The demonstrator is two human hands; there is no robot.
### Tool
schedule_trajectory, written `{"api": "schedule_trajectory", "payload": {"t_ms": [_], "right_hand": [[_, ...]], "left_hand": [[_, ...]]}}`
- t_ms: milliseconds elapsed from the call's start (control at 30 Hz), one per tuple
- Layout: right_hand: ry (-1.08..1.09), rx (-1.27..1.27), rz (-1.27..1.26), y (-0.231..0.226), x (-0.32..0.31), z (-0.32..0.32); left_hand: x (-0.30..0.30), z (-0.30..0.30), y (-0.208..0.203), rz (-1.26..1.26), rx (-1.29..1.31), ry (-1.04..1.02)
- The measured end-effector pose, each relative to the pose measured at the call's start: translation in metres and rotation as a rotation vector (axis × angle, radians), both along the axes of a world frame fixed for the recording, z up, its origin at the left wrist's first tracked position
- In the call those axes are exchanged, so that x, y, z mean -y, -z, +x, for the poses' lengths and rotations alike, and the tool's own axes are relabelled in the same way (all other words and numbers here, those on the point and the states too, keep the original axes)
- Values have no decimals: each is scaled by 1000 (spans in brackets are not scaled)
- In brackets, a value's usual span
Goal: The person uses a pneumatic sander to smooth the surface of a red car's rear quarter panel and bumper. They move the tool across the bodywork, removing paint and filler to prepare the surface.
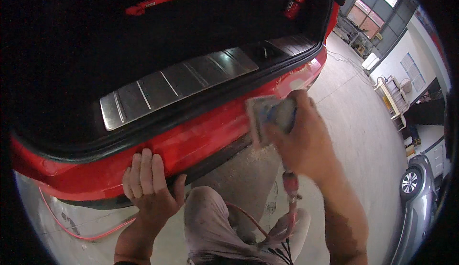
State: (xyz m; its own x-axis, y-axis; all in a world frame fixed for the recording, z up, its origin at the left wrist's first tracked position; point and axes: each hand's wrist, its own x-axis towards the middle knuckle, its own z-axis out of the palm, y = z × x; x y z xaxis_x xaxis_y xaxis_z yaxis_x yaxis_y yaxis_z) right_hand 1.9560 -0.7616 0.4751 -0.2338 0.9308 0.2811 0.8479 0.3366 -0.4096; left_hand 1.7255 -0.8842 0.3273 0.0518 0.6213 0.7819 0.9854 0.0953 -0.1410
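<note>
A red rear bumper (201, 131) of a car runs across in front of me, below the open dark boot. My left hand (150, 183) lies flat on its face, fingers stretched out and dusty. In my right hand (308, 140) is a pneumatic sander (275, 114), its square pad against or close to the bumper; motion blurs it, so contact is unclear. An air hose (292, 212) with a red fitting hangs from the tool. Right of the sander, the bumper shows a pale sanded patch (299, 81).
A metal sill plate (181, 85) lines the boot edge. Inside the boot are a red bar-shaped item (158, 2) and a red fire extinguisher (294, 3). A red hose (86, 236) crosses the floor at lower left. A grey car (420, 193) stands far right.
</note>
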Motion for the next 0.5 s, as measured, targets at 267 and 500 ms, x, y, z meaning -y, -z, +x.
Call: {"api": "schedule_trajectory", "payload": {"t_ms": [267, 500], "right_hand": [[-56, 9, 23, -5, 26, -19], [-8, 46, 1, -3, 30, -21]], "left_hand": [[-7, 3, 0, 48, 27, 7], [-2, 1, 1, 29, 12, 5]]}}
